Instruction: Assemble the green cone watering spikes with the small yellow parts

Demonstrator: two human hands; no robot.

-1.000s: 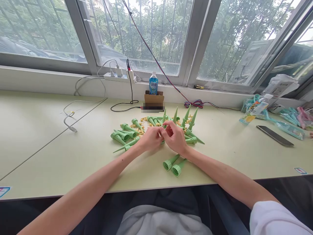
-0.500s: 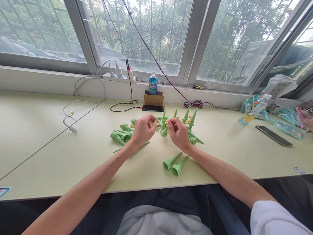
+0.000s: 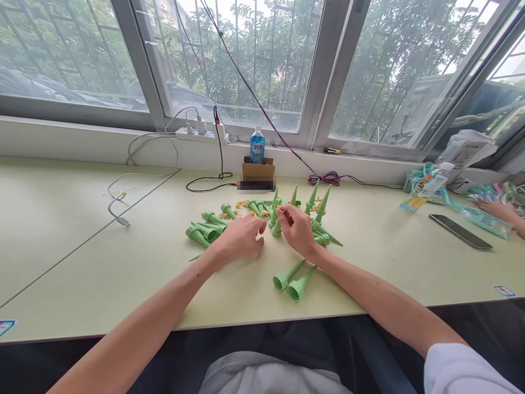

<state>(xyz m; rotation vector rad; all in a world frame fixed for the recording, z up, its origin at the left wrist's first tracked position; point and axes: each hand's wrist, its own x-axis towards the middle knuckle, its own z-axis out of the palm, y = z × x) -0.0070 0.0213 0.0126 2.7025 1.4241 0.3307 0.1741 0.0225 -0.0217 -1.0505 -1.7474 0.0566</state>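
My left hand [image 3: 245, 236] hovers low over the table, thumb and forefinger apart, with nothing visible between them. Beside it lies a group of green plastic cone-shaped spikes [image 3: 197, 235] with threaded collars. The fingertips of my right hand [image 3: 297, 229] pinch together at a small piece, too small to make out, close to upright green spikes [image 3: 274, 219]. More spikes stand behind that hand, such as a tall one [image 3: 323, 203]. Small yellow plastic fittings [image 3: 243, 204] are scattered among the spikes. Two spikes [image 3: 296, 289] lie nearer me, their open ends facing my way.
At the back, a blue bottle [image 3: 257, 146] stands by a cardboard box [image 3: 258, 171]. Cables [image 3: 209, 181] run across the table's rear. To the right are a phone [image 3: 460, 232], a drink bottle [image 3: 426, 189], plastic-wrapped items [image 3: 486, 220] and another person's hand [image 3: 498, 210].
My left hand has dropped lower and toward me, its thumb and forefinger parting. The right hand has shifted slightly left and down. At the right, the other person's hand has reached further in.
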